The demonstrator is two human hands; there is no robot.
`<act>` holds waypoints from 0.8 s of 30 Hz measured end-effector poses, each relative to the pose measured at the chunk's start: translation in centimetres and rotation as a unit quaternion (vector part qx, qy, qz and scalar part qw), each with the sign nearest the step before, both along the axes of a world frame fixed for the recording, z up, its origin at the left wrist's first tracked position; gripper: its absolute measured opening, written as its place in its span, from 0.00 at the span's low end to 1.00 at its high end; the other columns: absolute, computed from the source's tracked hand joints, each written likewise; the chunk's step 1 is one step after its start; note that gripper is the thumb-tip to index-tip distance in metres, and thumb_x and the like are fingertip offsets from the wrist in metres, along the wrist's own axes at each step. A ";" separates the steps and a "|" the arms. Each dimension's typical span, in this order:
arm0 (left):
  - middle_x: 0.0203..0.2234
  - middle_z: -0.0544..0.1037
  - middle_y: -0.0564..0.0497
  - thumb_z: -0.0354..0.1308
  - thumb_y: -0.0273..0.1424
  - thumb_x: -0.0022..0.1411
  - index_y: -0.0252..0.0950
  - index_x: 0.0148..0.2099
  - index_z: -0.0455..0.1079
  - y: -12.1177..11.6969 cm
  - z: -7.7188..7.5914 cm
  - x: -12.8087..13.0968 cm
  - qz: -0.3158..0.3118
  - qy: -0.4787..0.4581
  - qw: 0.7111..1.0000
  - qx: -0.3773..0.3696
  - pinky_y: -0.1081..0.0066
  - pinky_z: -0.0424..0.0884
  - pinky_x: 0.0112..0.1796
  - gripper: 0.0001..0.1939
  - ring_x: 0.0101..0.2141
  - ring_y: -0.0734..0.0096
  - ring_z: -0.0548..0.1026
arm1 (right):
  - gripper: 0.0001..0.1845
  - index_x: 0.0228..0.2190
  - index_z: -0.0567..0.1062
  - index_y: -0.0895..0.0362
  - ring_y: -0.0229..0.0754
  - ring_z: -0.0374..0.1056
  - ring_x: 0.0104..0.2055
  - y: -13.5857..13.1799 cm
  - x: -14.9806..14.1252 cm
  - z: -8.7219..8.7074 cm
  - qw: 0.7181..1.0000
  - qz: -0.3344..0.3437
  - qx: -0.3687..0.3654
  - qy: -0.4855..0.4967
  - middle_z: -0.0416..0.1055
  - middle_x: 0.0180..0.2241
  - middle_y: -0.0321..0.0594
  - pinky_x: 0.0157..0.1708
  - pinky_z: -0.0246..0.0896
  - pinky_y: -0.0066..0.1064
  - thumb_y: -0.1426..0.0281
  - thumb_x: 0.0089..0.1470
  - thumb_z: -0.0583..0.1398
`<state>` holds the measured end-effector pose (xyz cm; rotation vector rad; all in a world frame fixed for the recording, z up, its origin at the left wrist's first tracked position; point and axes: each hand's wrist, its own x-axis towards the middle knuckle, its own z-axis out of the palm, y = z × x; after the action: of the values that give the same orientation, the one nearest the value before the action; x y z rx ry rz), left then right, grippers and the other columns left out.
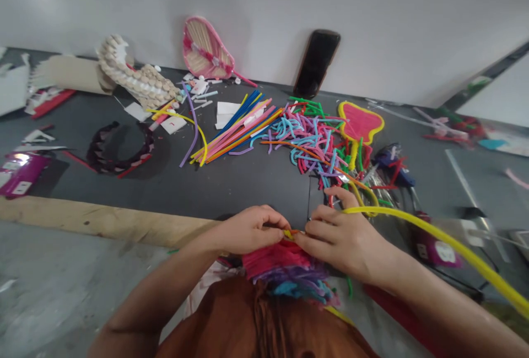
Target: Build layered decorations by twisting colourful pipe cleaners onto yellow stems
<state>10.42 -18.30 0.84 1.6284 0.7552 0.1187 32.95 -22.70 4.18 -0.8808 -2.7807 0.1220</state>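
Close to my body is a layered piece of pipe cleaners (276, 259), with pink, purple and blue rows. My left hand (252, 229) is closed, thumb and fingers pinching its upper edge, where bits of yellow and orange show. From the other side my right hand (341, 237) pinches the same edge, its index finger lifted. A long yellow pipe cleaner (438, 232) arcs from behind my right hand to the lower right; whether it joins the piece is hidden. Just beyond my right hand lies a heap of short cut pipe cleaners (306, 132) in purple, blue, pink and green.
Long straight pipe cleaners (239, 129) lie mid-table beside a dark braided headband (119, 148). Against the wall stand a phone (317, 63) and a pink leaf-shaped fan (209, 49). A pink-and-yellow shape (360, 122) rests right of the heap. Purple glue guns (25, 173) flank the table.
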 end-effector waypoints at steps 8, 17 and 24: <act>0.31 0.74 0.53 0.59 0.33 0.55 0.33 0.31 0.75 0.2 -0.4 0.5 0.048 -0.014 0.998 -0.028 0.74 0.65 0.40 0.08 0.35 0.71 0.72 | 0.11 0.41 0.75 0.52 0.41 0.65 0.38 0.2 0.2 -0.3 1.000 -0.024 0.003 0.013 0.75 0.32 0.35 0.53 0.48 0.45 0.74 0.62 0.54; 0.31 0.76 0.51 0.60 0.35 0.56 0.34 0.31 0.76 -0.3 -1.3 -0.5 0.107 -0.006 0.994 0.006 0.72 0.65 0.44 0.09 0.38 0.69 0.73 | 0.14 0.40 0.77 0.56 0.52 0.65 0.45 1.6 5.8 -1.6 0.940 -0.290 0.064 -0.167 0.72 0.45 0.48 0.28 0.61 0.32 0.75 0.59 0.53; 0.34 0.77 0.50 0.59 0.36 0.59 0.36 0.34 0.77 -0.8 0.1 -0.6 0.086 0.025 0.994 0.065 0.69 0.64 0.47 0.10 0.41 0.67 0.73 | 0.09 0.38 0.79 0.53 0.54 0.64 0.39 1.4 5.2 -1.1 0.897 -0.334 -0.003 -0.289 0.68 0.36 0.50 0.26 0.58 0.33 0.68 0.56 0.60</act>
<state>9.78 -19.12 0.91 1.6916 0.9420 0.2563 38.16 -21.29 3.05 -2.0978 -2.7430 -0.2929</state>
